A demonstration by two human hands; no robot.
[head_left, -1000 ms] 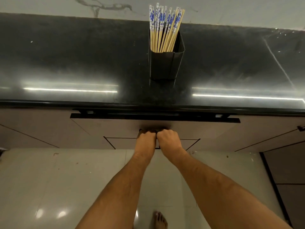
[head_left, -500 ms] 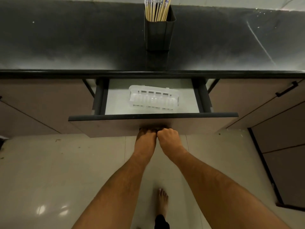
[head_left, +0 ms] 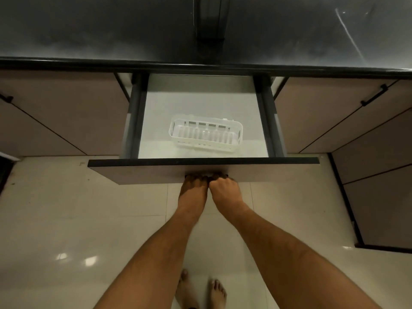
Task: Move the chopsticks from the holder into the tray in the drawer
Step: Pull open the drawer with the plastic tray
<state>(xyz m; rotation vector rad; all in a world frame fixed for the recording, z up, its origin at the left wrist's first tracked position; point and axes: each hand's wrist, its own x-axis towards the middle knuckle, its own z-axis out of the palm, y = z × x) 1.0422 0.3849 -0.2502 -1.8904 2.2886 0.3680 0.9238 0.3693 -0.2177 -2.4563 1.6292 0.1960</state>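
Slotted white plastic tray [head_left: 206, 133] in drawer [head_left: 202, 161], both hands' fingers [head_left: 219, 179] grasping its handle [head_left: 206, 175]

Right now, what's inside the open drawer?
One white slotted tray lies on the drawer floor, nothing in it. The floor strip nearest the front panel is hidden behind that panel.

Dark holder [head_left: 211, 21] on black counter [head_left: 89, 30]; white tray [head_left: 206, 134] on open drawer's floor [head_left: 178, 103].

Drawer [head_left: 204, 162] farther out, tray [head_left: 205, 134] fully exposed.
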